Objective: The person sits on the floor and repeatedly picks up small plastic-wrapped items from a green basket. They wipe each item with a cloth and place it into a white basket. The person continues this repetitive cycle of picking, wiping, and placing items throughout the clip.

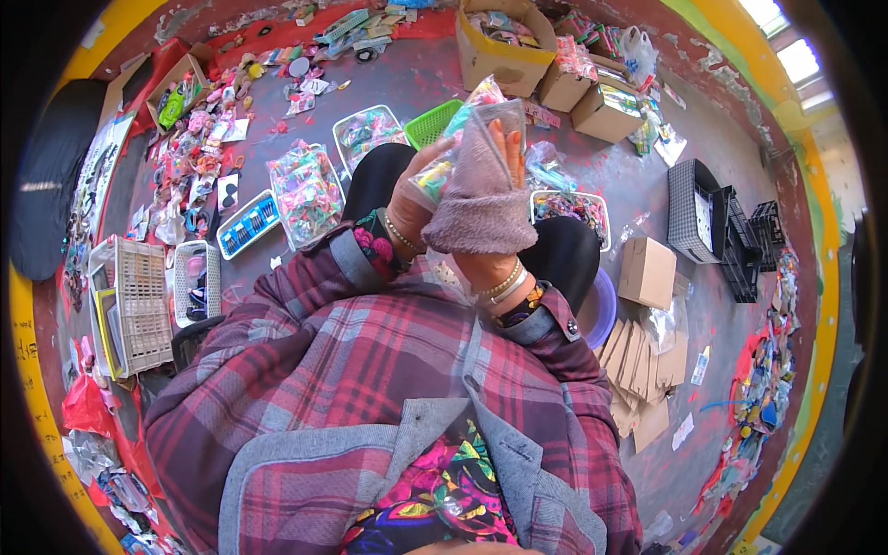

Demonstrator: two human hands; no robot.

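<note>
In front of my chest, a mauve fuzzy cloth piece (pixel 481 213) with a folded band at its lower edge lies over my right hand (pixel 506 153). The fingers of that hand show past its upper right side; its palm is hidden. My left hand (pixel 410 205) is closed on the left edge of a clear plastic packet (pixel 433 178) with pastel-coloured contents. More of the packet sticks up behind the cloth. Both hands are close together, above my knees. Whether my right fingers also grip the packet is not visible.
Beyond my knees are white baskets (pixel 339 148) of coloured packets and a green basket (pixel 432 122). A blue tray (pixel 248 225) sits left. Cardboard boxes (pixel 499 57) stand at the back; a carton (pixel 647 272), flat cardboard pieces (pixel 638 365) and black crates (pixel 696 208) are right.
</note>
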